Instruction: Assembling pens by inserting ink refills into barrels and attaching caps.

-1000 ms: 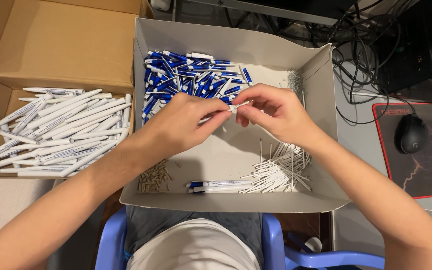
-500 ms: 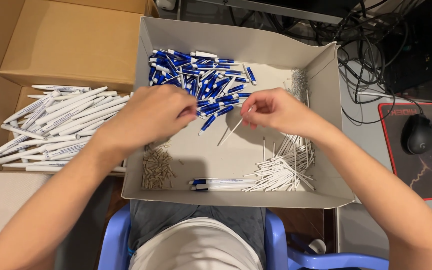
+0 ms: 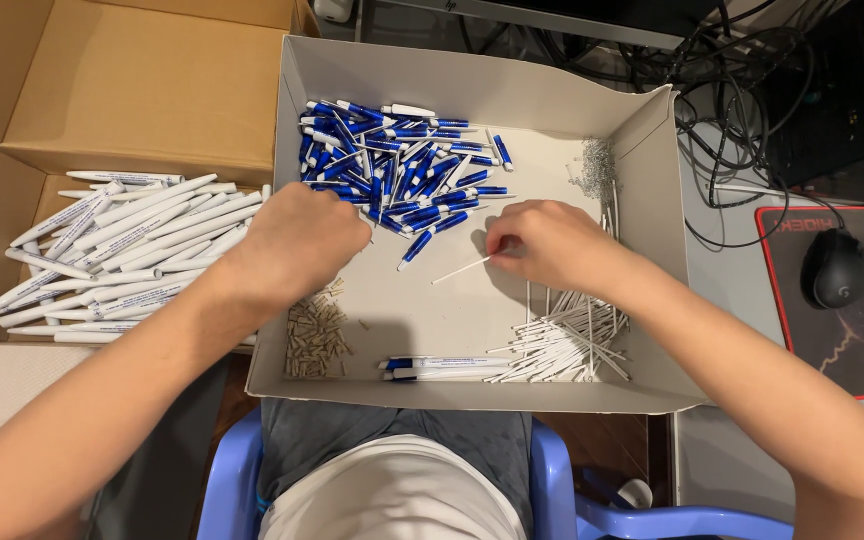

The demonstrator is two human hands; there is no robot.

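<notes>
1. A thin white refill (image 3: pixel 460 269) is pinched at one end by the closed fingertips of the right hand (image 3: pixel 542 243); the refill lies almost flat over the floor of the grey cardboard tray (image 3: pixel 472 85) and points toward 8 o'clock from the hand.
2. The left hand (image 3: pixel 297 245) is curled, knuckles up, at the 7 o'clock edge of the heap of blue pen parts (image 3: pixel 397 165). Whether something is held in it cannot be told, because the fingers are turned under.
3. At 5 o'clock from the right hand a bundle of white refills (image 3: pixel 562 340) is waiting, and at 1 o'clock a small pile of metal springs (image 3: pixel 597 168) is seen by the tray wall.
4. A heap of small beige parts (image 3: pixel 314 330) lies at 6 o'clock from the left hand.
5. Only a few assembled blue-and-white pens (image 3: pixel 442 368) are laid at the near wall of the tray, so much work in the tray is judged to be left.
6. Outside, at 9 o'clock, many white pen barrels (image 3: pixel 117 250) are stored in a brown cardboard box (image 3: pixel 142 80).
</notes>
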